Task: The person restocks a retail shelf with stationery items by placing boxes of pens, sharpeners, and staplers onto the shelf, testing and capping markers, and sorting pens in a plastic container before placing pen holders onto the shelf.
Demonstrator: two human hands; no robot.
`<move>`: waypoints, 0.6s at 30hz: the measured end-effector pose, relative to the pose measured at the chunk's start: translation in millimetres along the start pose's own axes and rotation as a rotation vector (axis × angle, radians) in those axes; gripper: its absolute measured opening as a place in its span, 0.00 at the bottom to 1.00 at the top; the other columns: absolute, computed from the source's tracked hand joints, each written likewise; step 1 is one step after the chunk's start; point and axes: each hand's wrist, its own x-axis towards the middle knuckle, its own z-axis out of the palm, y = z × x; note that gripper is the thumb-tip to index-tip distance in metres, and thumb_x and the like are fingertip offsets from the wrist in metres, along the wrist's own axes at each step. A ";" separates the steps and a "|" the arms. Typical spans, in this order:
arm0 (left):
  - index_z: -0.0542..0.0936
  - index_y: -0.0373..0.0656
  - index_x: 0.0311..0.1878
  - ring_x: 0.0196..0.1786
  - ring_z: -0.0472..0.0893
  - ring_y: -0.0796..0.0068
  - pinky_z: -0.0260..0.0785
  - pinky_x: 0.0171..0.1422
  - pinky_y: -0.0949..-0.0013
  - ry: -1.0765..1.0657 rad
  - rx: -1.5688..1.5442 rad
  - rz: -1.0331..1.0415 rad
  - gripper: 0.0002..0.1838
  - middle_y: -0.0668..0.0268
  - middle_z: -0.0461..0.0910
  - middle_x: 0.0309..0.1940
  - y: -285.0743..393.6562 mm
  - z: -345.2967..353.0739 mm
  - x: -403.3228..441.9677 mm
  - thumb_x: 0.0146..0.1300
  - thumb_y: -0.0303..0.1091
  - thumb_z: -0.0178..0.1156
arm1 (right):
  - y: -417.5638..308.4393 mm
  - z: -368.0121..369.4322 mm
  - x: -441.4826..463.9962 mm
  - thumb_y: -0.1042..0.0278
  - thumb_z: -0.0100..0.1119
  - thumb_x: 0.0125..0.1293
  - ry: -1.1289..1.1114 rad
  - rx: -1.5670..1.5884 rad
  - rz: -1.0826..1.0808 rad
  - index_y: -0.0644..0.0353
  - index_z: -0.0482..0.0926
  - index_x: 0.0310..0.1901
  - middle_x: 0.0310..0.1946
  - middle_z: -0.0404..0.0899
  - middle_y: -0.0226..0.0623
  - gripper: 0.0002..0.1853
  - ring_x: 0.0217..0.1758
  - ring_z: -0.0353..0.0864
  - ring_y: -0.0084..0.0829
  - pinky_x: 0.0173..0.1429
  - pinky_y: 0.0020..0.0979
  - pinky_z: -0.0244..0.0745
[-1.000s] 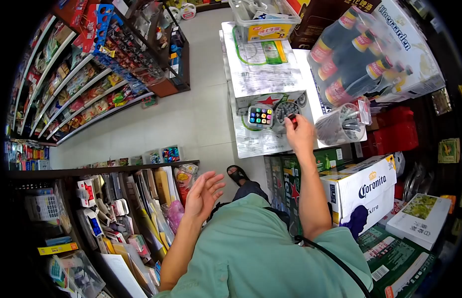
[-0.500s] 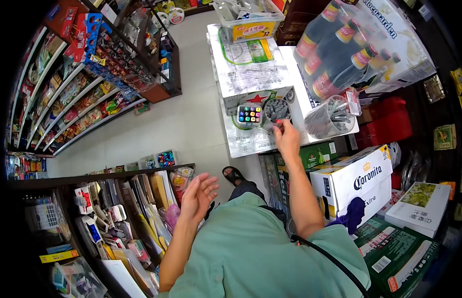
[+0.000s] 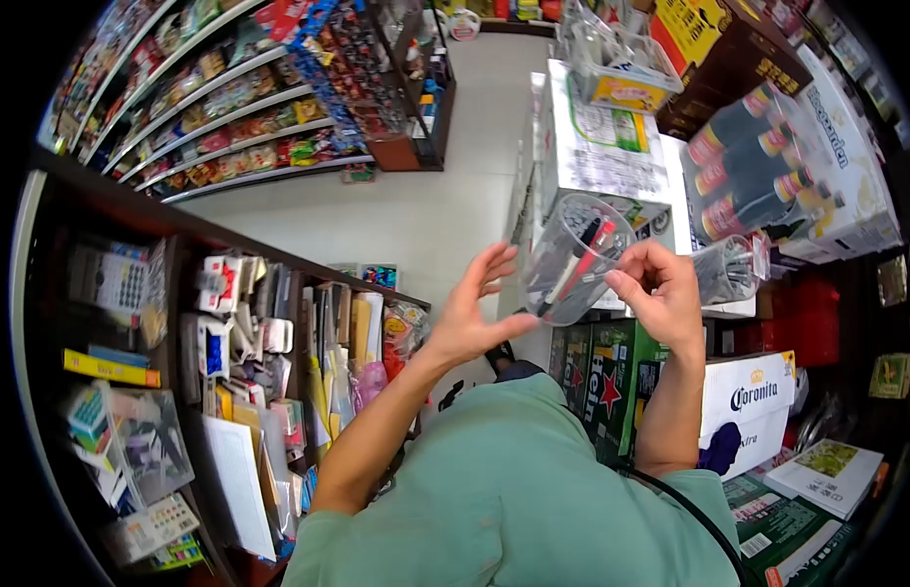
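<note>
A clear plastic cup (image 3: pixel 551 256) is tilted in front of me, off the stacked boxes. Several pens (image 3: pixel 584 262) lean inside it, among them a red one and black ones. My right hand (image 3: pixel 660 289) pinches the cup's side near the rim between thumb and fingers. Just left of the cup, my left hand (image 3: pixel 473 311) has its fingers spread and its thumb pointing toward the cup's lower end. Whether that thumb touches the cup I cannot tell. Beyond my right hand, a second clear container (image 3: pixel 721 272) holds more grey pens.
White-wrapped boxes (image 3: pixel 607 152) stand ahead with a plastic tub (image 3: pixel 626 78) on top. Shrink-wrapped bottles (image 3: pixel 753 161) are at the right, above a Coronita box (image 3: pixel 753 406). Left is a shelf of stationery (image 3: pixel 245 382); snack racks (image 3: pixel 230 108) line the far left.
My right hand has brought the cup up and nearer from the box top. The left hand has risen and moved right toward it. My view has turned left.
</note>
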 end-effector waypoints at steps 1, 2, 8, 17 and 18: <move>0.58 0.39 0.72 0.65 0.72 0.65 0.64 0.67 0.63 -0.014 0.078 0.095 0.50 0.55 0.68 0.66 18.0 1.0 2.2 0.50 0.40 0.77 | -14.9 6.4 5.9 0.74 0.69 0.57 -0.069 0.043 -0.025 0.63 0.77 0.31 0.14 0.69 0.21 0.08 0.18 0.63 0.12 0.24 0.20 0.57; 0.56 0.40 0.73 0.67 0.70 0.64 0.61 0.70 0.62 -0.028 0.159 0.188 0.55 0.55 0.66 0.68 31.6 1.1 3.1 0.44 0.39 0.80 | -27.8 16.3 12.2 0.74 0.68 0.58 -0.095 0.061 -0.074 0.63 0.78 0.32 0.13 0.69 0.22 0.07 0.17 0.62 0.12 0.23 0.21 0.56; 0.55 0.36 0.72 0.65 0.71 0.66 0.60 0.72 0.61 0.080 -0.145 0.211 0.58 0.58 0.70 0.63 50.1 -30.3 -15.6 0.39 0.36 0.82 | -98.1 51.8 30.5 0.73 0.65 0.63 -0.085 0.288 -0.286 0.63 0.75 0.55 0.19 0.75 0.24 0.19 0.22 0.70 0.12 0.26 0.17 0.62; 0.56 0.41 0.74 0.68 0.70 0.51 0.66 0.70 0.50 0.049 -0.588 0.390 0.62 0.54 0.67 0.66 57.2 -97.1 -68.6 0.36 0.49 0.82 | -86.7 71.9 49.9 0.70 0.58 0.70 -0.081 0.438 -0.368 0.65 0.75 0.53 0.24 0.72 0.24 0.13 0.25 0.71 0.13 0.27 0.16 0.61; 0.55 0.42 0.74 0.67 0.70 0.46 0.66 0.70 0.47 0.078 -0.610 0.391 0.65 0.51 0.65 0.68 60.6 -98.9 -73.4 0.35 0.52 0.82 | -88.7 78.3 50.7 0.70 0.58 0.70 -0.113 0.438 -0.381 0.65 0.75 0.53 0.24 0.72 0.24 0.13 0.24 0.71 0.14 0.27 0.17 0.61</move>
